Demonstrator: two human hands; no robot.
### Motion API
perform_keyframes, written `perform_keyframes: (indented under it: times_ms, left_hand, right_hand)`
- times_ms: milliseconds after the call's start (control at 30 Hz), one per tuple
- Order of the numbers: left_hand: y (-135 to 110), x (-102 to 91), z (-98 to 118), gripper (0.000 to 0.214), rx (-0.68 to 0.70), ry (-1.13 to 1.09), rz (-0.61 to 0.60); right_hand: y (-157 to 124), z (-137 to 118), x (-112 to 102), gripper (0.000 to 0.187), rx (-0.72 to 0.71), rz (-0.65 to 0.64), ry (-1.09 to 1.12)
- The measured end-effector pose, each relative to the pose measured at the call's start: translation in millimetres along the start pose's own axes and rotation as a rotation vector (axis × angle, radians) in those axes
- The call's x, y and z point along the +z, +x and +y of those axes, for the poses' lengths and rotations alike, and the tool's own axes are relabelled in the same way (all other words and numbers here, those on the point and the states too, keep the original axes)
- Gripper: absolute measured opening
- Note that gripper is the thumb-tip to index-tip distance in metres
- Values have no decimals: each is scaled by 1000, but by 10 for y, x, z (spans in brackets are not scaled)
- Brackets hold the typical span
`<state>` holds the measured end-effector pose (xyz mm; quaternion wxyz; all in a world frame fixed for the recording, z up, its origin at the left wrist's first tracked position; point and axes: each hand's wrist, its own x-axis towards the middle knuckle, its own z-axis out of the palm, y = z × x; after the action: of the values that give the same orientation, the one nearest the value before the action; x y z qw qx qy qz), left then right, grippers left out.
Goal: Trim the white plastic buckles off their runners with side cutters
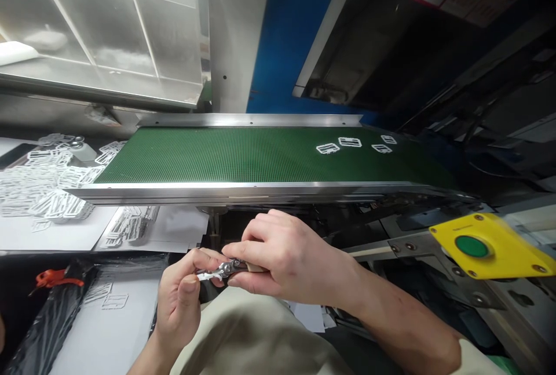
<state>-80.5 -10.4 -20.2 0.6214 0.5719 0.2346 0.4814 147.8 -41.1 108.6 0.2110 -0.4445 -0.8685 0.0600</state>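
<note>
My left hand (182,297) pinches a small white plastic piece (205,276) between thumb and fingers, in front of my body. My right hand (289,253) is closed around a pair of metal nippers (231,267), whose jaws meet the white piece. Most of the nippers' handles are hidden in the palm. Just beyond both hands runs a green conveyor belt (208,155). Several small white plastic frames (350,142) lie on its right part.
A heap of white plastic frames (39,181) covers the left table beside a small white bottle (83,150). An orange-handled tool (58,278) lies on black plastic sheeting at lower left. A yellow box with a green button (471,246) stands at right.
</note>
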Motion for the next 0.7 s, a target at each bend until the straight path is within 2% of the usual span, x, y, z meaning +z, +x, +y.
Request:
perform_keyframes:
  times_ms: [233, 400, 500, 600, 633, 700]
  left_hand:
    - [7, 3, 19, 56, 18, 10, -22]
    - [-23, 39, 18, 53, -37, -33, 9]
    - [2, 91, 26, 55, -82, -167, 65]
    - [47, 139, 51, 59, -117, -336, 113]
    - [58, 147, 59, 61, -122, -372, 118]
    - [68, 148, 67, 63, -118, -416, 123]
  right_hand:
    - [-11, 23, -6, 33, -2, -27, 17]
    - [2, 31, 50, 32, -34, -13, 77]
    - [30, 11, 32, 29, 24, 4, 325]
    - [-8, 57, 29, 27, 204, 27, 619]
    - [-48, 105, 62, 32, 262, 8, 722]
    - [-162, 244, 204, 57, 334, -119, 977]
